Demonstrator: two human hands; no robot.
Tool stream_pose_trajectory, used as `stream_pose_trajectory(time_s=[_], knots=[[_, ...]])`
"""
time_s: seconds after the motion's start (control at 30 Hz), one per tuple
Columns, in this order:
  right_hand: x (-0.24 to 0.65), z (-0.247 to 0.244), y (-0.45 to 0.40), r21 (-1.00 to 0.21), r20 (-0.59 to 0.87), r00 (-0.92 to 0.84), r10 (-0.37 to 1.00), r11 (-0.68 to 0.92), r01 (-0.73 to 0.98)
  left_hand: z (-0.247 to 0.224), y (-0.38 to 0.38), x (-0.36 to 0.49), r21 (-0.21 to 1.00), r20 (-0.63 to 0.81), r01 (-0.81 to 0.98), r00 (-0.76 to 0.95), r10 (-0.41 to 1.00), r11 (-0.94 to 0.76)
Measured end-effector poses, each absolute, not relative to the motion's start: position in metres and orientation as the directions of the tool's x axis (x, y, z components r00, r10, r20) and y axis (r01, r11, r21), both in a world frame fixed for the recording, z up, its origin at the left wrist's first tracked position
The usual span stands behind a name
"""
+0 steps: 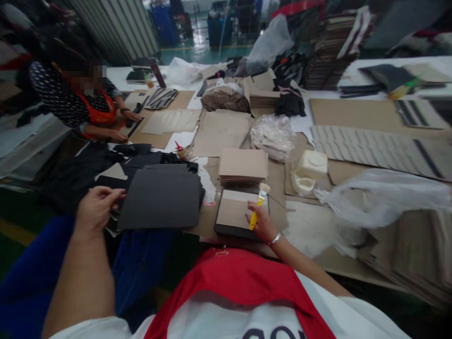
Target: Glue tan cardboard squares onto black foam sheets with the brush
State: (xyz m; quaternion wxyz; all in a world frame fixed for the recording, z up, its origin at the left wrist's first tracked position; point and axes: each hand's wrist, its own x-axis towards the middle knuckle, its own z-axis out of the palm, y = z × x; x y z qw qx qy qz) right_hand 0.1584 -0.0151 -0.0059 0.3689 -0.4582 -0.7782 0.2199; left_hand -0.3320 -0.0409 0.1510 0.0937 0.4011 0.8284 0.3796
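Note:
In my right hand (263,225) is a paintbrush (253,220) with a yellow handle, its pale bristles pointing up and away from me. Below that hand lies a beige board (229,214) with a lighter strip, on top of a black piece (233,230). A stack of black sheets (160,197) sits to the left. At the left side of that stack, my left hand (98,207) has its thumb and fingers pinched together; what is between them is hidden. Beyond the beige board stands a pile of beige cards (243,165).
A cut-open white plastic jug (310,169) stands right of the cards. Clear plastic bags (273,136) and stacked brown boards (406,249) lie about. Dark fabric pieces (77,174) spread at left. Across the table, a person in an orange apron (99,110) handles a dark strip.

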Motion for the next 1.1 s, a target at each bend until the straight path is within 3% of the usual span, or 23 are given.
stream_pose_trajectory(time_s=[0.07,0.13,0.2,0.27,0.37,0.43,0.7,0.83,0.97,1.03,1.1], knots=[[0.152,-0.004,-0.018,-0.747,0.335,-0.322,0.886,0.457,0.482,0.154,-0.041,-0.328,0.799,0.148,0.535,-0.617,0.773,0.274],[0.134,-0.008,-0.018,-0.812,0.266,-0.296,0.917,0.379,0.444,0.147,-0.032,-0.311,0.796,0.141,0.522,-0.651,0.746,0.305],[0.106,-0.015,-0.017,-0.849,0.199,-0.276,0.94,0.306,0.431,0.132,-0.022,-0.28,0.675,0.106,0.599,-0.657,0.747,0.431],[0.076,-0.019,-0.017,-0.844,0.198,-0.317,0.927,0.326,0.426,0.114,-0.021,-0.245,0.594,0.127,0.686,-0.595,0.794,0.42],[0.048,-0.021,-0.014,-0.794,0.274,-0.418,0.866,0.449,0.41,0.092,-0.044,-0.2,0.393,0.415,0.889,-0.399,0.818,0.234],[0.045,-0.022,-0.01,-0.774,0.29,-0.437,0.851,0.478,0.417,0.084,-0.071,-0.184,0.355,0.429,0.92,-0.317,0.846,0.164],[0.044,-0.031,-0.004,-0.753,0.325,-0.427,0.844,0.504,0.423,0.077,-0.094,-0.18,0.644,-0.121,0.635,-0.466,0.876,0.427],[0.055,-0.006,0.003,-0.773,0.397,-0.336,0.854,0.508,0.38,0.107,-0.082,-0.204,0.801,-0.102,0.463,-0.519,0.848,0.38],[0.076,0.019,0.018,-0.789,0.428,-0.192,0.883,0.469,0.397,0.127,-0.07,-0.281,0.879,-0.031,0.374,-0.573,0.819,0.295],[0.081,0.022,0.023,-0.793,0.413,-0.174,0.894,0.447,0.414,0.121,-0.06,-0.319,0.818,-0.001,0.457,-0.606,0.795,0.349],[0.08,0.019,0.025,-0.788,0.404,-0.186,0.896,0.444,0.426,0.109,-0.05,-0.344,0.669,-0.02,0.565,-0.636,0.771,0.483]])
